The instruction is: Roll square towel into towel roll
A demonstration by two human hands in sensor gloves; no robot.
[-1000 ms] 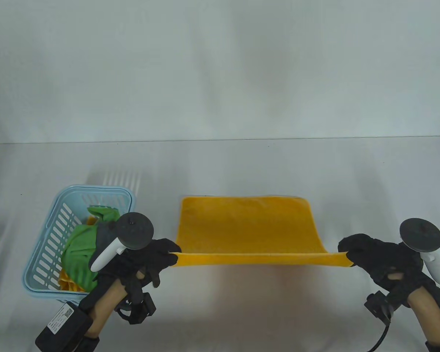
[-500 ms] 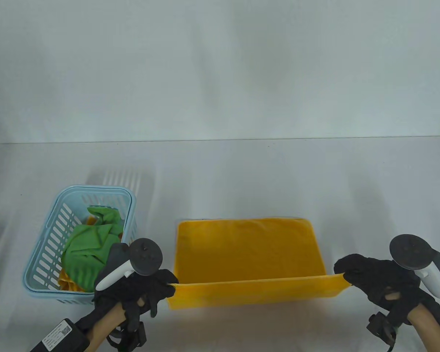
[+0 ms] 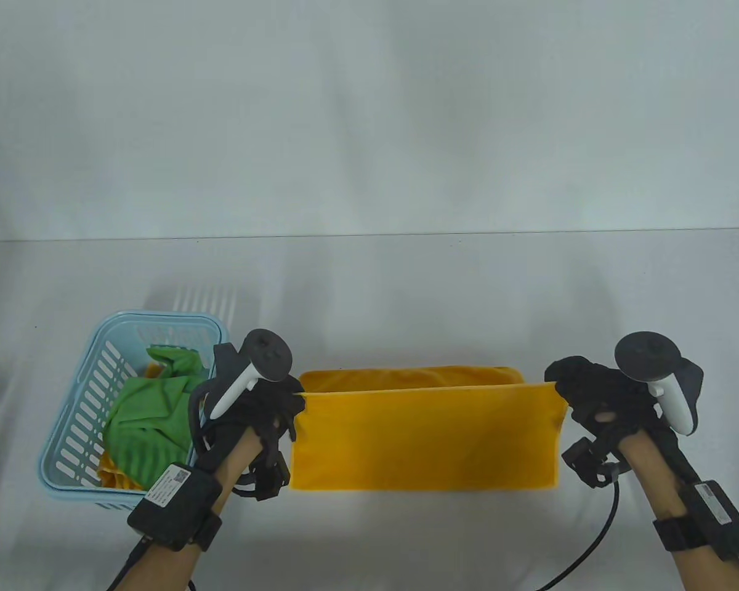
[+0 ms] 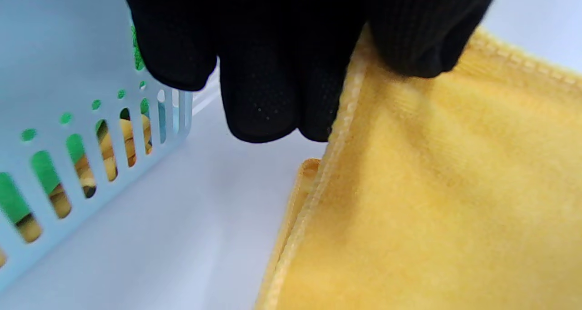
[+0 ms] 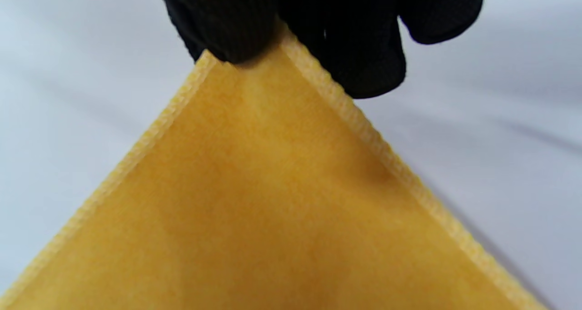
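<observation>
Table (image 3: 406,277) is carrying a yellow towel (image 3: 425,437) doubled over in front of the person, its upper layer hanging stretched between two raised corners while the far edge of the lower layer is peeking out just behind it, and a blue basket (image 3: 74,431) of green and yellow cloths is sitting just beside it on the left. Left hand (image 3: 265,409) is pinching one top corner and right hand (image 3: 591,394) is pinching the other, thumb against fingers. Uneven lowering is the risk, I judge: corners landing off the lower edge would be giving a skewed fold and a crooked roll, and a slipping corner would be letting the fold fall open.
</observation>
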